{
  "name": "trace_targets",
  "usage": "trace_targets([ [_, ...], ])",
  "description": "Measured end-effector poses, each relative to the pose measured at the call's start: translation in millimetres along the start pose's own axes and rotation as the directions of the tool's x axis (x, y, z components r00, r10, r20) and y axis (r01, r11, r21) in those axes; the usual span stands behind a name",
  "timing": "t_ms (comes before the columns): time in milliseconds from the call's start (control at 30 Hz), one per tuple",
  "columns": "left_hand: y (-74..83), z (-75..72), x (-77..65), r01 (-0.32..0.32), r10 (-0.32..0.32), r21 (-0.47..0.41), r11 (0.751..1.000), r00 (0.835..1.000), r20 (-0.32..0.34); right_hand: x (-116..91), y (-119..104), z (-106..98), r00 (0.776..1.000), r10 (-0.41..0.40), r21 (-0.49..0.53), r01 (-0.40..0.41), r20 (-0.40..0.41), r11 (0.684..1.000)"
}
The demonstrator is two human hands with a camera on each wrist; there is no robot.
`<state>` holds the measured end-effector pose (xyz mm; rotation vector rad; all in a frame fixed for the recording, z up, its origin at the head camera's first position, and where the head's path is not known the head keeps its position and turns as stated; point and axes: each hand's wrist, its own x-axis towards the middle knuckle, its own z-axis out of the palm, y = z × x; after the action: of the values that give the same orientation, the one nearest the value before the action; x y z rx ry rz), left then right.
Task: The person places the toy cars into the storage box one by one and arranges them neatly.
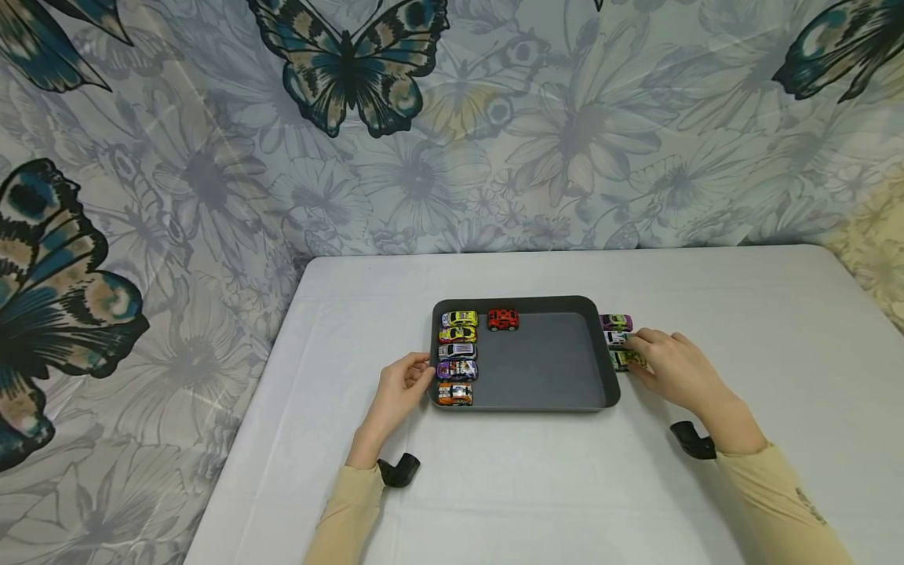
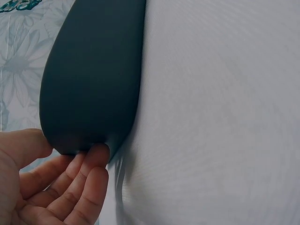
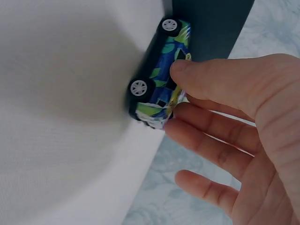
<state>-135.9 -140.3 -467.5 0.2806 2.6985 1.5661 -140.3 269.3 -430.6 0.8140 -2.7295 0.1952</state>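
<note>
A dark grey tray [image 1: 544, 361] lies on the table, and my left hand [image 1: 395, 392] grips its left rim between thumb and fingers. In the left wrist view the fingertips [image 2: 98, 154] touch the tray's outer wall. My right hand [image 1: 674, 373] is just beyond the tray's right side, its thumb and fingers holding a green and blue toy car [image 3: 161, 75]. Beside that car stand a white toy car [image 1: 616, 339] and a purple and green toy car [image 1: 617, 322], close against the tray's outer right wall. The right fingers partly cover the held car.
Several toy cars form a column along the tray's left inner side, from a yellow car [image 1: 460, 318] down to an orange car [image 1: 455, 394]. A red toy car [image 1: 503, 319] stands at the tray's far side. White cloth [image 1: 523, 486] covers the table; butterfly-patterned fabric [image 1: 452, 180] hangs behind.
</note>
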Motion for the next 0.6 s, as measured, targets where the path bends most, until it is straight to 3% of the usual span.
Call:
trace_targets([
  [600,-0.1,-0.3,0.3,-0.017,0.017,-0.008,1.0,1.0,-0.006,-0.1,3.1,2.6,0.998,0.009,0.028,-0.011,0.07,1.0],
])
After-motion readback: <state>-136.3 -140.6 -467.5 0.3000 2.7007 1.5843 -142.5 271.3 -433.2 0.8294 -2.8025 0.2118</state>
